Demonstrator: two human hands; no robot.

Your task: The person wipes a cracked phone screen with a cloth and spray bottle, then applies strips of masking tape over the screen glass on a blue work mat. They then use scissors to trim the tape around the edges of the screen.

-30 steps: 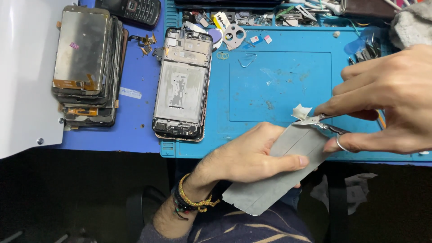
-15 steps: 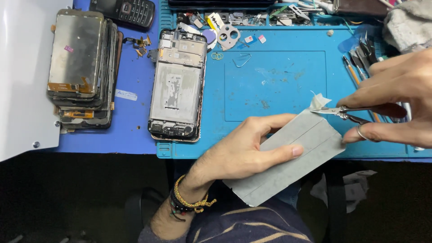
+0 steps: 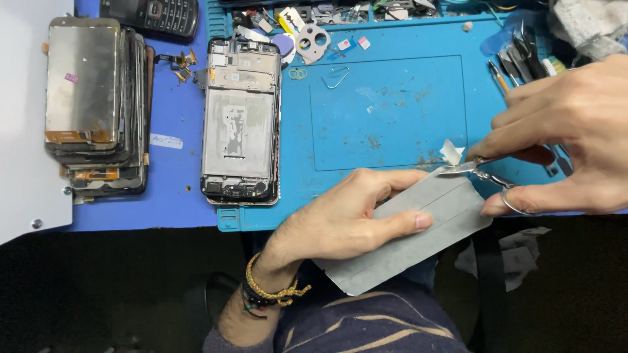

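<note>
Scissors [image 3: 481, 168] now lower on grey sheet [image 3: 418, 229]

The left hand [image 3: 340, 222] pins a grey sheet [image 3: 418, 232] near the counter's [image 3: 392, 111] edge; the right hand [image 3: 562, 137] works small scissors [image 3: 481, 168] at its corner.

A phone repair workshop: blue repair mat [image 3: 392, 98], stacked phone screens [image 3: 91, 104], opened phone frame [image 3: 240, 121]
</note>
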